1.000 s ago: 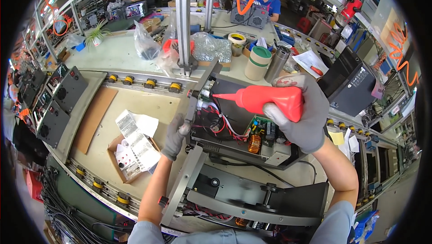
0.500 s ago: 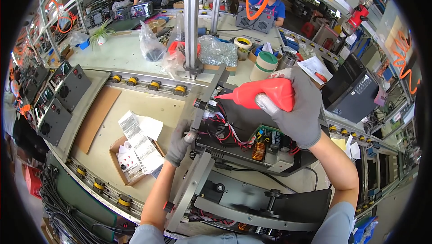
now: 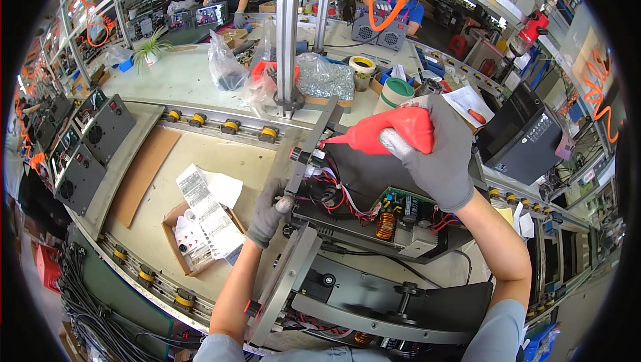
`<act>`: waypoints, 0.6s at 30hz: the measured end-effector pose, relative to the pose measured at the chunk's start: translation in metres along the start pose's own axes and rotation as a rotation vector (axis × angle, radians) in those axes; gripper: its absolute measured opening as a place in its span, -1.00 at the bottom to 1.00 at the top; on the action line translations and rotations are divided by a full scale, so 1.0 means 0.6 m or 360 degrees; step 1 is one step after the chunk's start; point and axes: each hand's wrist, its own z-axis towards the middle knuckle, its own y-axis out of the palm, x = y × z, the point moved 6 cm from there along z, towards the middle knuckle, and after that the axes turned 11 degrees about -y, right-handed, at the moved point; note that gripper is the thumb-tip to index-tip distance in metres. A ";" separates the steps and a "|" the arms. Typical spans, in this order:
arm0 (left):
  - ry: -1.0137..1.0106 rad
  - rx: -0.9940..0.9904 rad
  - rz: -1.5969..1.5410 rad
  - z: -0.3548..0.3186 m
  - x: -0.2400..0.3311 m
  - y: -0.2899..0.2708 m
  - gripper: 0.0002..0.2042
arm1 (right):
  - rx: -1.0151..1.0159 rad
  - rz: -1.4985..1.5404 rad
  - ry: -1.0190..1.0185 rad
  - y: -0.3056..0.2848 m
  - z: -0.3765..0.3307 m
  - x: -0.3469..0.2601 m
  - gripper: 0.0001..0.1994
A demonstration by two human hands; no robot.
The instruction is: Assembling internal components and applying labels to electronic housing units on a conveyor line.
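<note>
My right hand (image 3: 441, 155), in a grey glove, squeezes a red squeeze bottle (image 3: 394, 128) tilted with its thin nozzle pointing left. The nozzle tip is at the front panel (image 3: 308, 155) of an opened black machine casing (image 3: 380, 178), beside a black knob and wiring. Whether anything leaves the tip is too small to tell. Lower on the same panel, my gloved left hand (image 3: 268, 215) is closed round its edge, thumb on the near side. Inside the casing sit red and white wires and a circuit board (image 3: 408, 210) with a copper coil.
A second opened machine (image 3: 394, 318) stands right in front of me. On the left lie a small carton (image 3: 179, 245) with papers and a brown cardboard strip (image 3: 143, 175). Roller rails (image 3: 230, 126) border the bench. A metal post (image 3: 286, 35) rises behind; two people work across.
The bottle and my right hand have shifted slightly left and down, the nozzle staying at the panel. My left hand is nearly still. Across the bench, a person has lowered an arm.
</note>
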 end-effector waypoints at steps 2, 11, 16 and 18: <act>-0.0004 -0.0002 0.0003 0.000 -0.002 -0.004 -0.42 | -0.0031 -0.0020 0.0043 -0.006 0.001 -0.001 -0.62; -0.0126 -0.0102 -0.0205 -0.005 0.008 0.005 -0.47 | -0.0041 0.0067 -0.0067 -0.017 0.010 -0.044 -0.64; -0.0023 -0.0086 -0.0236 0.000 0.005 0.007 -0.46 | -0.0032 0.0031 -0.0174 -0.010 0.008 -0.037 -0.64; -0.0018 -0.0085 -0.0257 -0.003 0.007 0.005 -0.46 | -0.0059 0.0027 -0.0108 -0.004 0.009 -0.035 -0.64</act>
